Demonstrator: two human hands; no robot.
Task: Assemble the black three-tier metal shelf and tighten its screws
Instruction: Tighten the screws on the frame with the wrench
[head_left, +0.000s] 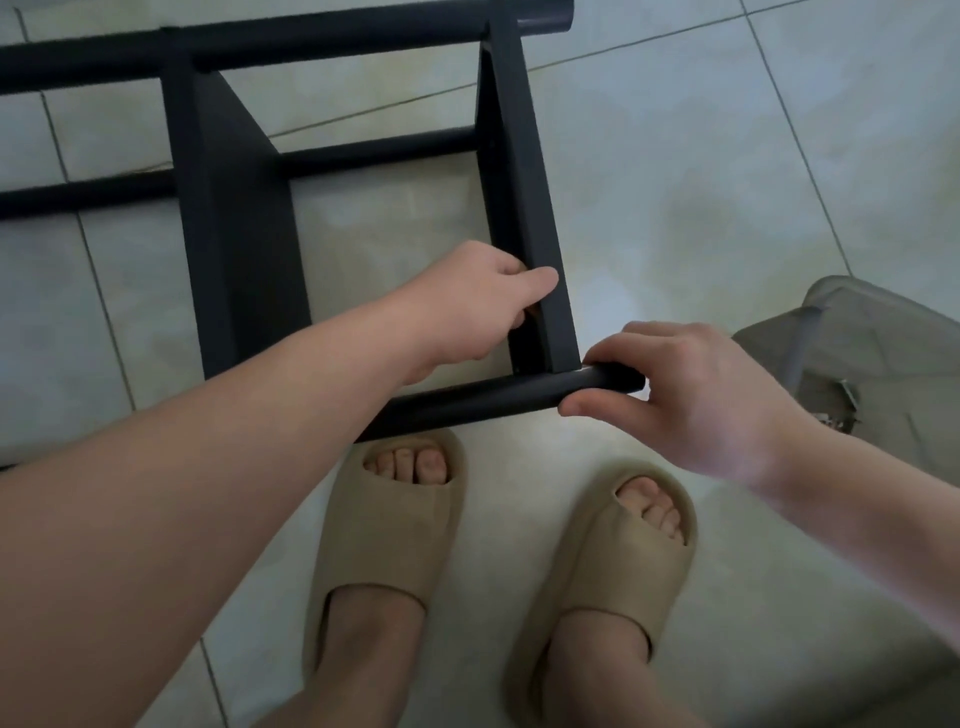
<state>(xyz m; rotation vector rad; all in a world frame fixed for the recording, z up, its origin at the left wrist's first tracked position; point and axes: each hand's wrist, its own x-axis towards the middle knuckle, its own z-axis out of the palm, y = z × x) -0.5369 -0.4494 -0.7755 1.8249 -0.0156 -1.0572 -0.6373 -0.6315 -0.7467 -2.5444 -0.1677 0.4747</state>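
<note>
Shelf (234, 234), black, lying on its side on the tiled floor (675, 182), seemingly to bring the joints within reach. From the head view: near tube (483, 400) closest to the feet, right hand (691, 395) clamped on its right end between thumb and fingers, likely to line it up with the panel (519, 156) meeting it there. Left hand (467, 306) curled round that panel's edge just above the near tube, apparently bracing it. Counted: 2 flat panels, at least 3 round tubes, 2 hands, 2 beige slippers (389, 530) just behind the near tube, 1 grey bag (857, 364) to its right. No screws or tool in view.
</note>
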